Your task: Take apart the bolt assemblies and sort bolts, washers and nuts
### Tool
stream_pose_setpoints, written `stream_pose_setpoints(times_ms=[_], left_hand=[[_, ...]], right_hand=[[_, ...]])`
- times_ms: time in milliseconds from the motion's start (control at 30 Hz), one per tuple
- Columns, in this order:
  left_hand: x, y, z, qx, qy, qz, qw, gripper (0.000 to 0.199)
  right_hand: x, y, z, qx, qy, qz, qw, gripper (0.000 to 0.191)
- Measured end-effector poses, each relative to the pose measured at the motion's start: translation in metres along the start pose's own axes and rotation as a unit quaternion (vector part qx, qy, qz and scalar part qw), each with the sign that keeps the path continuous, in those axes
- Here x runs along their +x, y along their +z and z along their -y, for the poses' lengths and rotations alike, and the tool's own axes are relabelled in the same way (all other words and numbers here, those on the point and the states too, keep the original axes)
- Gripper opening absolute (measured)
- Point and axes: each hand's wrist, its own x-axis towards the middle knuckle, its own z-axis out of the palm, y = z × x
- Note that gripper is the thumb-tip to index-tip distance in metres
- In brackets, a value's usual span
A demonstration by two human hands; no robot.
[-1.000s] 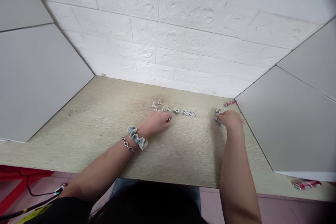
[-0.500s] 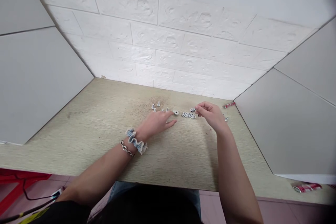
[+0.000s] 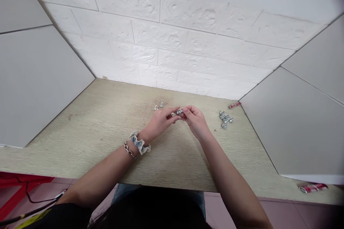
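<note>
My left hand [image 3: 161, 120] and my right hand [image 3: 196, 121] meet just above the tabletop. The thumb and forefinger of my left hand are closed at a round metal washer [image 3: 178, 112], partly hidden by the fingertips. From the other side, my right hand pinches a small silver bolt [image 3: 182, 111] against it. Beyond my left hand, two bolts [image 3: 161, 105] stand upright on the table. The nuts lying in rows are hidden behind my right hand.
Several bolts [image 3: 225, 119] lie in a loose group to the right on the wooden table [image 3: 107, 114]. A red cylinder [image 3: 234, 105] lies by the right panel's back corner, another red cylinder [image 3: 313, 188] at the front right. A white brick-pattern wall [image 3: 172, 57] closes the back.
My right hand has moved left with the bolt to meet my left hand. The washer that lay under my left fingertip is now up between the fingers. The bolt group on the right is uncovered.
</note>
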Motion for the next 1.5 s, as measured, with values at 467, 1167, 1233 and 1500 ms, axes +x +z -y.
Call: stream_pose_setpoints(times_ms=[467, 1167, 1233, 1500], left_hand=[[0.0007, 0.0034, 0.0054, 0.073, 0.12, -0.02, 0.99, 0.029], [0.0038, 0.0011, 0.0024, 0.035, 0.078, 0.014, 0.996, 0.026], [0.0035, 0.0014, 0.0049, 0.034, 0.093, 0.0, 0.995, 0.027], [0.001, 0.003, 0.0063, 0.082, 0.173, -0.031, 0.981, 0.029]], right_hand=[[-0.0068, 0.0045, 0.0019, -0.256, -0.053, 0.027, 0.965, 0.048], [-0.0091, 0.0078, 0.0038, -0.36, -0.132, 0.023, 0.923, 0.026], [-0.0088, 0.0073, 0.0044, -0.308, -0.119, 0.042, 0.943, 0.023], [-0.0051, 0.0019, 0.0027, -0.163, -0.006, 0.039, 0.986, 0.039]])
